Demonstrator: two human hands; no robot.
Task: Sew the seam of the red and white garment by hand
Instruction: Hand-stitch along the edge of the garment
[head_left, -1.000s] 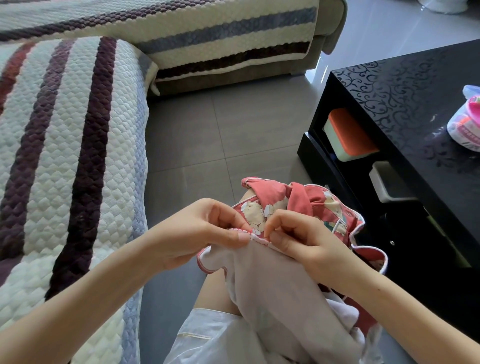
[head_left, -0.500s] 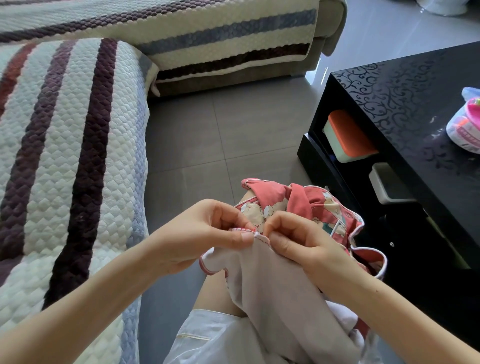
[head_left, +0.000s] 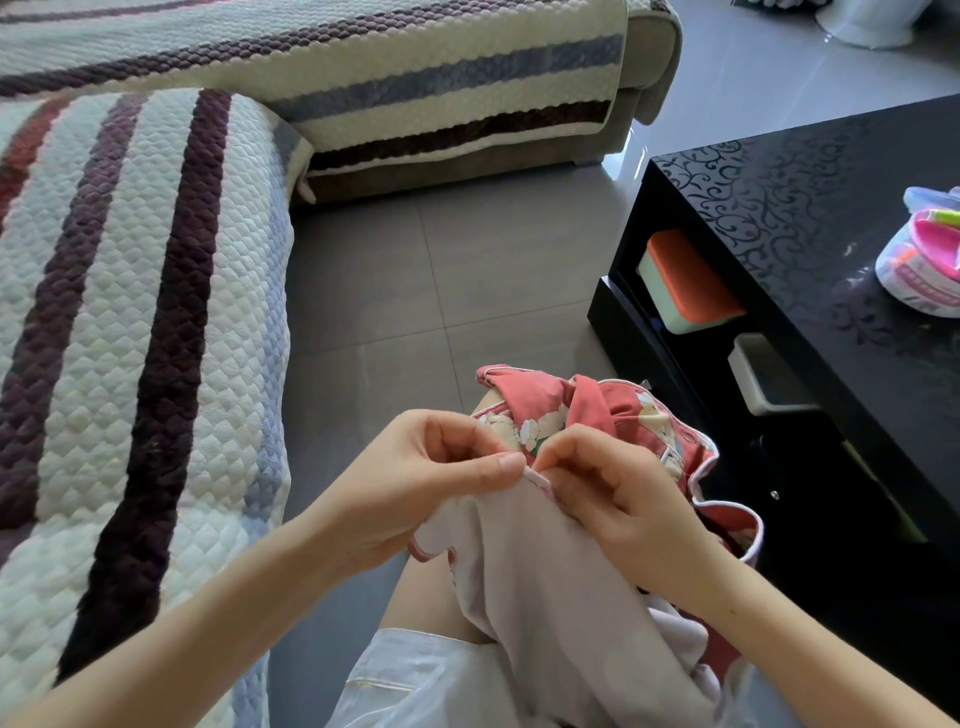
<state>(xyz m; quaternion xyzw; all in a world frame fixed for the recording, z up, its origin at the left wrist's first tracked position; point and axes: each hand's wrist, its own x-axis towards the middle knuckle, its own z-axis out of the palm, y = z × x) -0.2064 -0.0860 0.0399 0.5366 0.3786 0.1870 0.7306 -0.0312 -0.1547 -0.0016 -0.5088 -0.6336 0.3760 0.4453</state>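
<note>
1. needle and thread: neither can be made out; the spot where the fingertips meet is too small and partly covered to tell.
2. the left hand (head_left: 415, 483) and the right hand (head_left: 618, 499) are drawn close together, each pinched shut on the piped edge of the garment (head_left: 561, 587), thumb tips almost touching across it.
3. the garment lies over the person's lap; its pale inner side faces up below the hands, the red floral side bunches behind them, and its lower part is cut off by the frame edge.
4. the knee beneath is mostly hidden by cloth.
5. left side: a striped quilted sofa cover (head_left: 130, 364), cut off at the frame.
6. right side: a black table (head_left: 810, 218), just beside the garment, with an orange-lidded box (head_left: 685, 280) on its lower shelf and a pink and white pack (head_left: 924, 260) on top, cut off at the edge.
7. grey floor tiles (head_left: 415, 291) lie between sofa and table.
</note>
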